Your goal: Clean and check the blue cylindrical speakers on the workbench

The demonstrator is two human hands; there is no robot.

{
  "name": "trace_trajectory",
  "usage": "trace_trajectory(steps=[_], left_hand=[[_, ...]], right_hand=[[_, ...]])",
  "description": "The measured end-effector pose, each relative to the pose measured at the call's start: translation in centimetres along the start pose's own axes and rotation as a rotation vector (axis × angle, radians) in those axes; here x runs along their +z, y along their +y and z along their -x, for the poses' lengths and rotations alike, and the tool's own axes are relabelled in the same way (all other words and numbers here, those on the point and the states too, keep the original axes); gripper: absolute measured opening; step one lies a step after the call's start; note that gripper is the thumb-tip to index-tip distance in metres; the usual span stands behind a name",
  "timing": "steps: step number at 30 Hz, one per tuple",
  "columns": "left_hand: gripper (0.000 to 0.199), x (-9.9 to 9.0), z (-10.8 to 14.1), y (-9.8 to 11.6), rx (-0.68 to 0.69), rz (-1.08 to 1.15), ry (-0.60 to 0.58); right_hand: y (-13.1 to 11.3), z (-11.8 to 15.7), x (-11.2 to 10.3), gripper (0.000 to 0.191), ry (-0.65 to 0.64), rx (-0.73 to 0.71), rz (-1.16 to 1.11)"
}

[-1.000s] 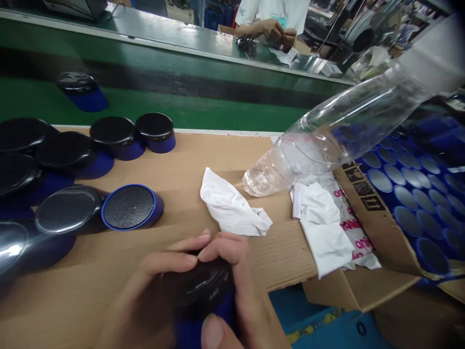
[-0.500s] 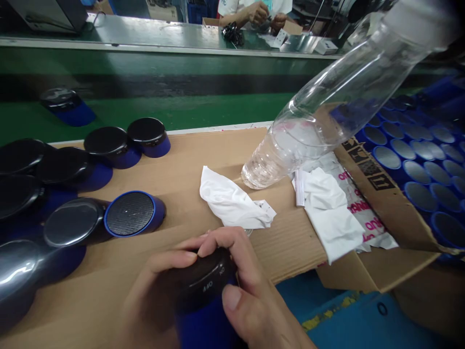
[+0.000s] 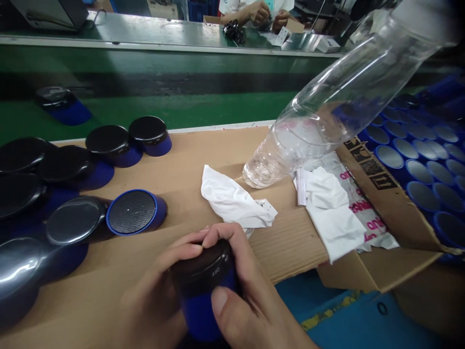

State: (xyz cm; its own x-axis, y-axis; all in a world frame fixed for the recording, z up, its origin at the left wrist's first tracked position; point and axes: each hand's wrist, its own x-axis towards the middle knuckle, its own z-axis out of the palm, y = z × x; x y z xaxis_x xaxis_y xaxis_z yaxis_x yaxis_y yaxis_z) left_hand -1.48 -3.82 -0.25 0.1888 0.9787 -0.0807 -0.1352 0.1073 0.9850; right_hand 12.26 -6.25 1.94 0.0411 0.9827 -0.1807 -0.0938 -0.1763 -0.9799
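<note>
Held speaker [image 3: 203,291]: at the bottom middle of the view, a blue cylinder with a black top, slightly tilted, between the two hands; the letters ON and OFF showed on its black rim.
Right hand [image 3: 250,295]: grasping this speaker, thumb against the blue side, fingers bent over the black top.
Left hand [image 3: 163,281]: partly blurred, grasping the other side, its fingertips meeting those of the right on the top.
Cardboard [image 3: 185,162]: a brown sheet beneath the hands.
Mesh speaker [image 3: 131,212]: left of the hands, its dark grille facing up inside a blue rim.
Black-topped speakers [image 3: 113,140]: clustered along the left, several touching or overlapping in view.
White wrapper [image 3: 236,198]: crumpled, just beyond the hands.
White bag [image 3: 332,213]: to the right, lying partly over the carton's edge.
Clear bottle [image 3: 308,116]: slanting up to the right, its base on the cardboard.
Carton [image 3: 378,174]: at far right, packed with blue cylinders [image 3: 421,169].
Lone speaker [image 3: 65,106]: beyond the cardboard, on a green surface [image 3: 203,106].
Far table [image 3: 145,31]: across it, a co-worker's hands [image 3: 269,14] near a black cable bundle [image 3: 232,31].
</note>
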Motion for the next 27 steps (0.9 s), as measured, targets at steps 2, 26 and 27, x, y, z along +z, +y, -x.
trace_trajectory(steps=[2,26,27], left_hand=[[0.033,-0.6,0.0,-0.5,0.037,-0.055,-0.035],[0.042,2.4,2.4,1.8,-0.105,0.129,0.288],[0.041,2.6,2.7,2.1,-0.105,0.124,0.296]], right_hand=[[-0.2,0.0,0.2,0.031,0.023,0.002,-0.002],[-1.1,3.0,0.2,0.027,-0.025,-0.029,-0.061],[-1.1,3.3,0.2,0.027,-0.028,-0.039,-0.066]])
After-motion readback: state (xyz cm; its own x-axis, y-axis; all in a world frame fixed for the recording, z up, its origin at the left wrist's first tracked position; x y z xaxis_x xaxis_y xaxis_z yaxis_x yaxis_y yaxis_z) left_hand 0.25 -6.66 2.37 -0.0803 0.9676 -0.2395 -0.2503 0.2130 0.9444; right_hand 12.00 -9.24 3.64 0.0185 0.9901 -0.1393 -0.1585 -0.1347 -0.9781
